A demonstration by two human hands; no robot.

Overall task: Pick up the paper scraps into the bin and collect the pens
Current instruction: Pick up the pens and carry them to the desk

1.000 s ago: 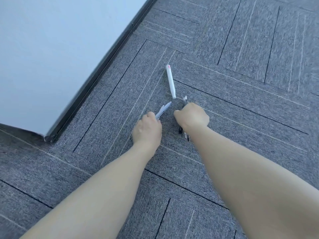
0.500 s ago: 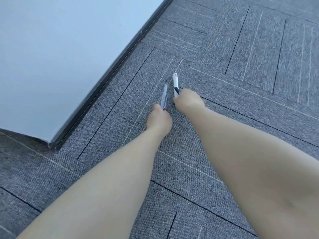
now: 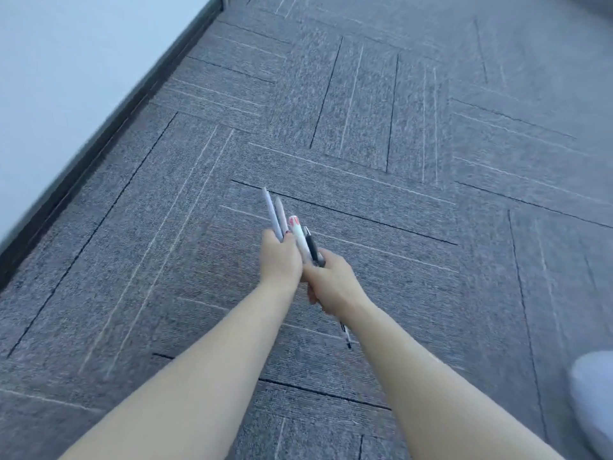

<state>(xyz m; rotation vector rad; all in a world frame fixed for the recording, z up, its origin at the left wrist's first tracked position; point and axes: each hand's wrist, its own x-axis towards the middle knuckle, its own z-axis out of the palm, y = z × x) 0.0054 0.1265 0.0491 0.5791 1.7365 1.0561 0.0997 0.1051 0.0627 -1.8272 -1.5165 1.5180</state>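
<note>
Both hands are raised above the grey carpet and touch each other. My left hand (image 3: 279, 257) is closed around two pale pens (image 3: 274, 212) that stick up and away from me. My right hand (image 3: 331, 281) grips a white marker with red print (image 3: 298, 235) and a black pen (image 3: 311, 245) beside it. A thin pen tip (image 3: 345, 335) pokes out below the right hand. No paper scraps and no bin are in view.
A pale wall (image 3: 66, 78) with a dark skirting strip (image 3: 109, 134) runs diagonally along the left. Grey carpet tiles (image 3: 398, 144) cover the floor ahead. A white shoe (image 3: 593, 393) shows at the right edge.
Both hands have lifted off the carpet with the pens, the white marker now held in my right hand. The view has tilted up and blurred slightly.
</note>
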